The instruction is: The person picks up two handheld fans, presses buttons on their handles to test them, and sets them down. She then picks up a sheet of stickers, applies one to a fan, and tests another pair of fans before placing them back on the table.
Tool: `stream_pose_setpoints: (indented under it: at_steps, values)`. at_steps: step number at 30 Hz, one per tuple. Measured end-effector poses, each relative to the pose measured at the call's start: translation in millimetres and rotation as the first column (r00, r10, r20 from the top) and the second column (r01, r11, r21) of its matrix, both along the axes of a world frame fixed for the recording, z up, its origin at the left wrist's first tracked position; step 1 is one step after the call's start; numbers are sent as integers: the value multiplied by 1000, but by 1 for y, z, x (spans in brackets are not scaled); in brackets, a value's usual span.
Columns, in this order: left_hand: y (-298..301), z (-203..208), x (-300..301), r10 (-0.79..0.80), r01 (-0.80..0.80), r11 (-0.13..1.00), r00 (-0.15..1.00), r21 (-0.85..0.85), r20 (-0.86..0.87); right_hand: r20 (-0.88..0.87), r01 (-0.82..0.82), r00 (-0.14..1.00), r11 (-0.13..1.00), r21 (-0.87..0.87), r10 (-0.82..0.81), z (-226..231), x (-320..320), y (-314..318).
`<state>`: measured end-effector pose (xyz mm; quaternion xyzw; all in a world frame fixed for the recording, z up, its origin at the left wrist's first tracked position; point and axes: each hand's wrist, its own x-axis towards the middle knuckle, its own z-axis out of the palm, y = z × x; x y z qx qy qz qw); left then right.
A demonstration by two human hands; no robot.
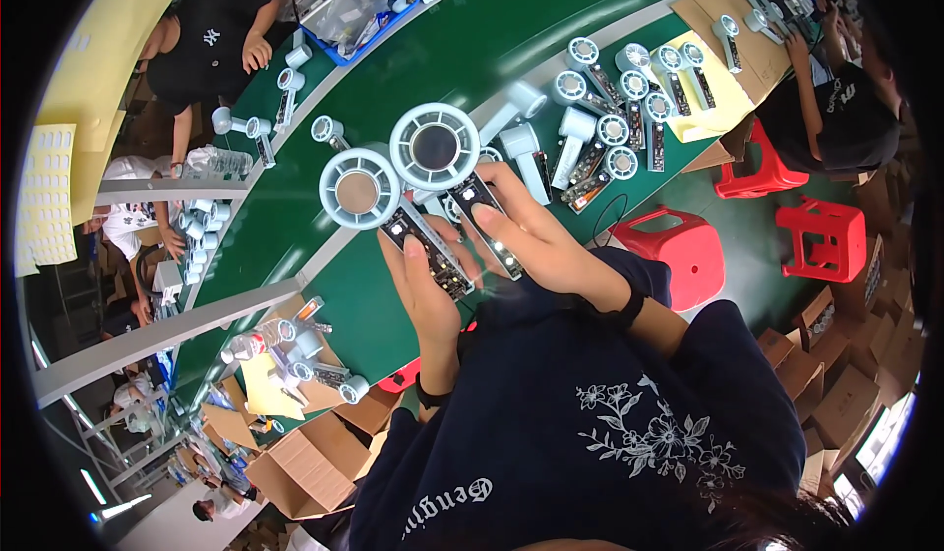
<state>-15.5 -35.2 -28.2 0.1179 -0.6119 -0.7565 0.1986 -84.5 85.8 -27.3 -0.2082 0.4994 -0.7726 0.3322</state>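
Two light-blue handheld fans with round grilled heads are raised side by side over the green worktable. My left hand is closed around the handle of the left fan, thumb on its exposed circuit board. In my right hand is the right fan, its handle also showing a dark board with small lit spots. The fan heads are close together and point away from me. Just beyond my right hand several similar fans lie in a cluster, some with bare boards showing.
Red stools stand right of the table. A blue bin with parts sits across the belt. At left, a plastic bottle and more fans rest on cardboard. Open cartons are at lower left. Other people work at both sides.
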Motion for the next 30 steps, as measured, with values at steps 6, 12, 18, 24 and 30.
stream_pose_setpoints:
  at_steps: [6, 12, 18, 24, 30]
  values:
    - [13, 0, -15, -107, 107, 993, 994, 48, 13, -15, 120, 993, 992, 43, -119, -9, -4, 18]
    - [57, -5, -58, -182, 181, 983, 982, 15, 54, 57, 197, 979, 980, -25, -195, -8, -37, 68]
    - [131, -7, -120, -259, 252, 964, 962, 84, 89, 111, 323, 942, 945, -42, -317, -15, -88, 139]
    - [198, -11, -175, -322, 310, 945, 938, 108, 125, 174, 333, 929, 943, -6, -327, -19, -136, 212]
    - [236, -12, -208, -313, 285, 944, 933, 168, 178, 234, 280, 934, 960, -8, -270, -24, -173, 253]
